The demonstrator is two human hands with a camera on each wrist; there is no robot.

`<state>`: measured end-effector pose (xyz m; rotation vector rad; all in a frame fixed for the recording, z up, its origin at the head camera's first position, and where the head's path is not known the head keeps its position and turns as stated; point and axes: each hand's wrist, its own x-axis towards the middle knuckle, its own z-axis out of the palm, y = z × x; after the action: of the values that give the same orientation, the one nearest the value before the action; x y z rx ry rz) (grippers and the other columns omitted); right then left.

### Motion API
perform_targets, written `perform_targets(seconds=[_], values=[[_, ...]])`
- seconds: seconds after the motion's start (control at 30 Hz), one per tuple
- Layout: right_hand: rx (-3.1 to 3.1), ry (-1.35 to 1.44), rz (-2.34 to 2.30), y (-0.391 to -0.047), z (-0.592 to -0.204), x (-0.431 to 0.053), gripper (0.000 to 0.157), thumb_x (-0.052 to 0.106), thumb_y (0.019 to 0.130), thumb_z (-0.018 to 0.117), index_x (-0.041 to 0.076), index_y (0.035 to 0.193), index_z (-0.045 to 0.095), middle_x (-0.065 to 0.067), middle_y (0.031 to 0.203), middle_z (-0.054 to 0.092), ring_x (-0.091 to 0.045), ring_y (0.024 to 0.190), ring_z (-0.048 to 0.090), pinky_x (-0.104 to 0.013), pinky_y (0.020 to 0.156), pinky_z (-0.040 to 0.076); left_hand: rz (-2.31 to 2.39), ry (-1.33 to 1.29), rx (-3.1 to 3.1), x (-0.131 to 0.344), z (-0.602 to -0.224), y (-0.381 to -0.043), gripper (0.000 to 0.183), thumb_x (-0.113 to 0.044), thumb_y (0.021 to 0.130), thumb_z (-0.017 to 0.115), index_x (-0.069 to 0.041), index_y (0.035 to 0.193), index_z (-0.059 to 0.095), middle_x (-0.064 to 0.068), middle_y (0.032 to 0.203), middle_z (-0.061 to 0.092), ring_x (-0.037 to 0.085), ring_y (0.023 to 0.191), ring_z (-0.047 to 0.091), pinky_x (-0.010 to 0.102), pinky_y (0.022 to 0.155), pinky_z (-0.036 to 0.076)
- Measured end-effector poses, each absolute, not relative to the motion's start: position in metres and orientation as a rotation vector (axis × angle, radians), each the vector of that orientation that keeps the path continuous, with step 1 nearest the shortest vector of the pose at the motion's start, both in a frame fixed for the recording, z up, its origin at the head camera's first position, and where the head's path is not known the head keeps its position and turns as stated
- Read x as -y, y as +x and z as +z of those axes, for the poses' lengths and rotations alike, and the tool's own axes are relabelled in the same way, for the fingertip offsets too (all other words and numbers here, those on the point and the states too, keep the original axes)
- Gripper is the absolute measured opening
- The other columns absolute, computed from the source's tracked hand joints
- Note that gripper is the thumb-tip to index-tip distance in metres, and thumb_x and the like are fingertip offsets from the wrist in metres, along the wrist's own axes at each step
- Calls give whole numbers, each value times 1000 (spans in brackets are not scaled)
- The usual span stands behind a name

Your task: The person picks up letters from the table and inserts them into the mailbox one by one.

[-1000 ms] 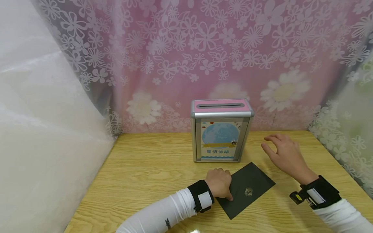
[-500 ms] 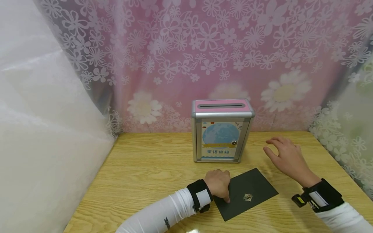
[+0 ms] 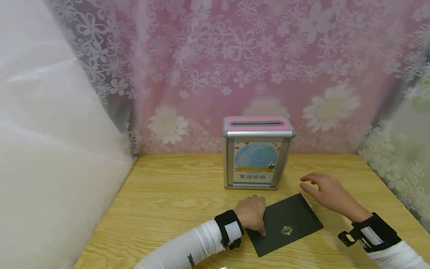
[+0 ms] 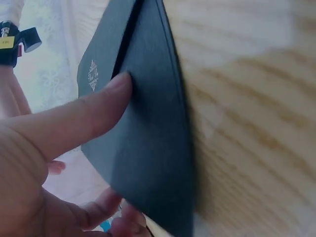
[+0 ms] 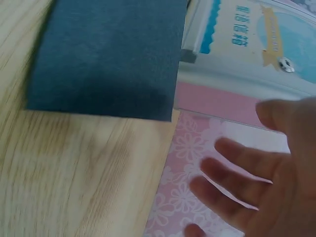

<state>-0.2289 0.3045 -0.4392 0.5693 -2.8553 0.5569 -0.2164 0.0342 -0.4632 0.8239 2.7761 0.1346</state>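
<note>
A dark green-black envelope (image 3: 290,216) with a gold emblem lies over the table in front of the mailbox, slanted up to the right. My left hand (image 3: 251,213) pinches its left end, thumb on the upper face and fingers at the edge; the left wrist view shows the thumb (image 4: 106,101) beside a fold line. To the right, my right hand (image 3: 330,192) hovers near the envelope's far right corner, fingers loosely bent and holding nothing. In the right wrist view, these fingers (image 5: 237,185) are apart from the envelope (image 5: 108,59).
Behind the envelope stands a silver-framed mailbox (image 3: 255,153) with a pink top, a slot (image 3: 256,123) and a small round lock (image 3: 271,166) on its front. The wooden table (image 3: 161,194) ends at a pink floral curtain (image 3: 208,74), with a whitish sheet (image 3: 60,112) on the left.
My left hand has turned the envelope clockwise, so its right end swings toward me and to the right. The right hand has come lower, closer to the envelope's far corner.
</note>
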Motion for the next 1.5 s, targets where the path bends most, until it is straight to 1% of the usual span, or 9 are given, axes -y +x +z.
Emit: perform_targets(seconds=[0.17, 0.3, 0.4, 0.57, 0.73, 0.97, 1.17, 1.3, 1.5], values=[[3004, 692, 815, -222, -439, -305, 42, 38, 99, 48, 7, 126, 58, -11, 115, 63, -23, 95, 57, -46, 73, 51, 238, 865, -2759, -32, -460, -211, 63, -41, 61, 88, -19, 110, 54, -6, 86, 59, 9, 68, 53, 27, 50, 46], [3029, 844, 893, -223, -432, -301, 34, 29, 99, 51, 9, 126, 58, -7, 107, 65, -15, 91, 58, -42, 73, 52, 294, 892, -2758, -25, -455, -209, 52, -34, 66, 86, -19, 105, 54, -7, 75, 58, 7, 57, 49, 25, 43, 43], [3019, 899, 886, -226, -425, -298, 27, 17, 97, 55, 11, 124, 59, -2, 98, 64, -10, 84, 58, -36, 69, 52, 332, 939, -2743, -21, -452, -209, 49, -32, 69, 85, -21, 108, 58, -8, 78, 59, 5, 59, 49, 23, 46, 43], [2989, 942, 887, -226, -415, -294, 30, 2, 94, 56, 13, 121, 60, 1, 94, 61, -10, 81, 55, -33, 64, 51, 390, 1024, -2704, -15, -446, -210, 39, -30, 78, 78, -25, 114, 63, -11, 87, 62, 1, 65, 51, 21, 51, 43], [2932, 926, 861, -224, -403, -287, 32, -1, 93, 56, 17, 118, 61, 4, 93, 61, -9, 80, 54, -33, 63, 49, 449, 1078, -2700, -7, -436, -210, 22, -27, 85, 71, -24, 106, 67, -12, 79, 60, 1, 58, 48, 21, 46, 41], [2809, 958, 856, -216, -381, -280, 30, 4, 93, 59, 17, 120, 61, 4, 97, 63, -8, 80, 55, -32, 62, 50, 518, 1135, -2713, 3, -423, -208, 4, -23, 87, 69, -23, 89, 67, -11, 66, 55, 1, 54, 47, 19, 44, 36], [2720, 849, 868, -214, -369, -288, 35, 10, 95, 58, 16, 130, 56, 2, 105, 63, -9, 85, 57, -31, 65, 51, 567, 1176, -2781, 9, -413, -210, 11, -23, 87, 69, -23, 80, 61, -8, 60, 50, 2, 52, 45, 17, 44, 31], [2637, 766, 981, -213, -358, -293, 42, 6, 95, 58, 16, 135, 51, 1, 102, 64, -11, 88, 58, -21, 68, 49, 608, 1188, -2821, 15, -408, -212, 7, -22, 88, 68, -22, 84, 62, -10, 63, 51, 1, 52, 45, 17, 43, 32], [2523, 753, 1162, -209, -350, -293, 40, -2, 97, 49, 7, 136, 50, -4, 113, 61, -12, 99, 55, -10, 77, 45, 821, 1192, -2847, 21, -399, -214, 12, -21, 90, 66, -19, 81, 58, -10, 66, 52, 2, 50, 44, 17, 43, 30]])
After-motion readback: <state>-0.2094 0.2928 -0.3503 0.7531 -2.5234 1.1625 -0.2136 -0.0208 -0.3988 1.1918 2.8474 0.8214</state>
